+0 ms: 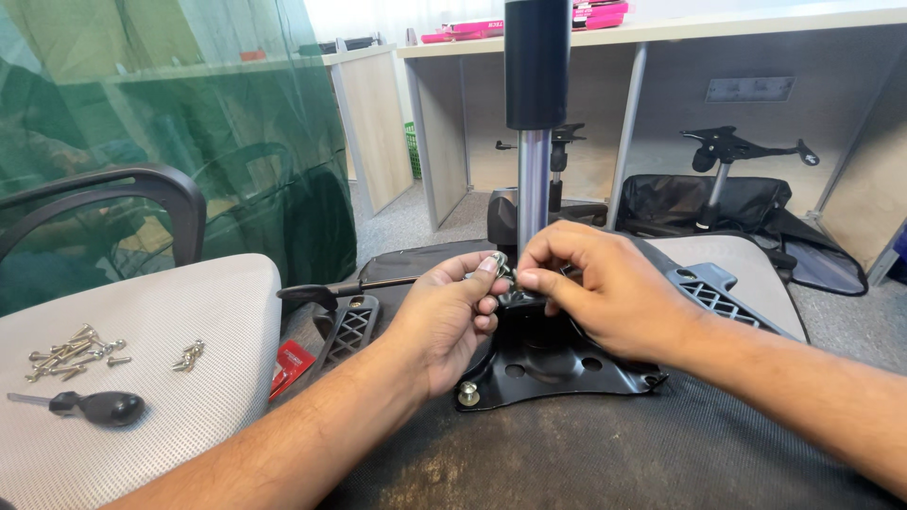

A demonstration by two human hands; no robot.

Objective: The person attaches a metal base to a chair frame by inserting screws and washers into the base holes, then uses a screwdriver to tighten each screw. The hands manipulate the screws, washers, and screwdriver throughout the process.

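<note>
An office floor with grey carpet, pale wooden desks along the back wall and a green mesh screen on the left. In the foreground lies an upturned chair seat with a dark fabric underside (605, 453). On it sits a black metal mounting plate (557, 364), and from the plate's middle a shiny steel gas-lift column with a black upper sleeve (535, 142) rises straight up, its long axis vertical.

Both hands meet at the column's foot, just in front of it. The left hand (449, 321) comes in from the lower left, palm turned inward, thumb and fingertips pinched around a small silver metal fitting (499, 263). The right hand (605, 288) reaches from the right, knuckles up, its fingers curled and closing on the same spot from the other side. The fitting lies between the two sets of fingertips, touching both; neither hand is clearly nearer.

To the left, a light grey seat cushion (189, 378) holds loose silver screws (71, 351) and a black-handled screwdriver (94, 407), well apart from the hands.
</note>
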